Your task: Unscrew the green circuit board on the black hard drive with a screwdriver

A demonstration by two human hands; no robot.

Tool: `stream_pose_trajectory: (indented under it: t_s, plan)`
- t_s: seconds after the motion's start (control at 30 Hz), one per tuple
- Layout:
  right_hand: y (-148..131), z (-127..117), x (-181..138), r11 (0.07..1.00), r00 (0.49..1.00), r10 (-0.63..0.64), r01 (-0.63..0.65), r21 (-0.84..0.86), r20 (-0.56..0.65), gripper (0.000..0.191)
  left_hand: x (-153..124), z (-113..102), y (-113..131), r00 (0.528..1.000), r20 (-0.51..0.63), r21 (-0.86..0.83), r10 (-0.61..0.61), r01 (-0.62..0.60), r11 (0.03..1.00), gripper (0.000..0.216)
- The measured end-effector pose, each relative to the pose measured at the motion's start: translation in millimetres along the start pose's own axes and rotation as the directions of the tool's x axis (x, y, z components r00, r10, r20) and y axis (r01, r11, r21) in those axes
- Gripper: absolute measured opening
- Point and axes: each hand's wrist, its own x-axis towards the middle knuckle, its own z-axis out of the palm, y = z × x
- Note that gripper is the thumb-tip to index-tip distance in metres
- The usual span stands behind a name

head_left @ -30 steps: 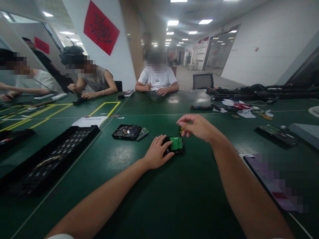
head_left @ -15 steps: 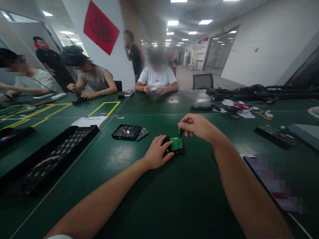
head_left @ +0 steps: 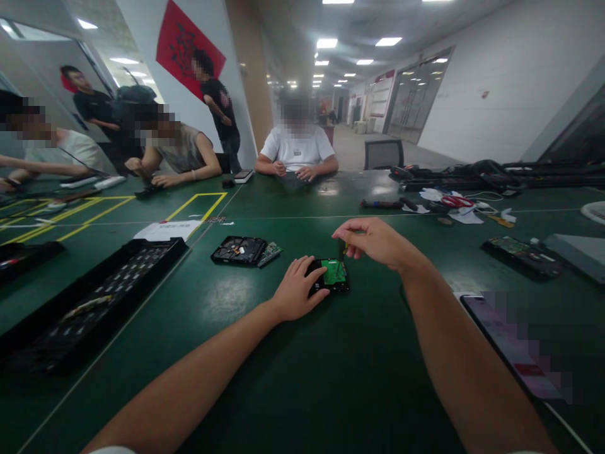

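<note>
A black hard drive (head_left: 344, 285) with a green circuit board (head_left: 334, 271) facing up lies on the table. Across its left end, my left hand (head_left: 297, 287) grips it, thumb at the near edge and a finger reaching onto the board. Pinched in my right hand (head_left: 371, 243) is a small screwdriver (head_left: 346, 248) with a dark and yellow handle, pointing down over the board. Whether its tip touches the board I cannot tell. To the left sit another opened drive case (head_left: 239, 250) and a loose circuit board (head_left: 270, 253).
A long black tray (head_left: 94, 309) stands on the green table at left, near a white paper (head_left: 167, 230). At right are a phone (head_left: 510, 347), another drive with its board (head_left: 520, 255), red scissors (head_left: 457, 202) and tools. Across the table sits a person (head_left: 297, 148); others are at left.
My right fingers have shifted slightly left and turned around the screwdriver handle. My left hand and the hard drive stay put. A person in the background has moved left.
</note>
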Motion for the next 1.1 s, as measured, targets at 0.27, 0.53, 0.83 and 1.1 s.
stream_pose_trajectory:
  t_s: [0.27,0.53,0.83,1.1]
  plan:
    - [0.0,-0.5,-1.5,0.999,0.999,0.036,-0.036,-0.018,-0.02,0.021,-0.1,0.4,-1.1,1.0,-0.006,0.005,0.005,-0.005,1.0,0.058]
    - [0.5,0.3,0.2,0.998,0.999,-0.022,0.021,-0.061,-0.027,0.021,-0.6,2.3,-2.2,1.0,-0.01,0.006,0.007,-0.007,1.0,0.059]
    - [-2.5,2.2,-1.1,0.999,0.999,0.035,-0.036,0.035,0.023,0.019,-0.4,0.3,-0.6,1.0,0.001,0.004,-0.003,0.003,1.0,0.059]
    - [4.0,3.1,1.6,0.994,0.997,0.081,-0.08,0.077,-0.008,0.021,0.3,-1.8,0.2,1.0,0.005,-0.003,0.001,-0.001,1.0,0.058]
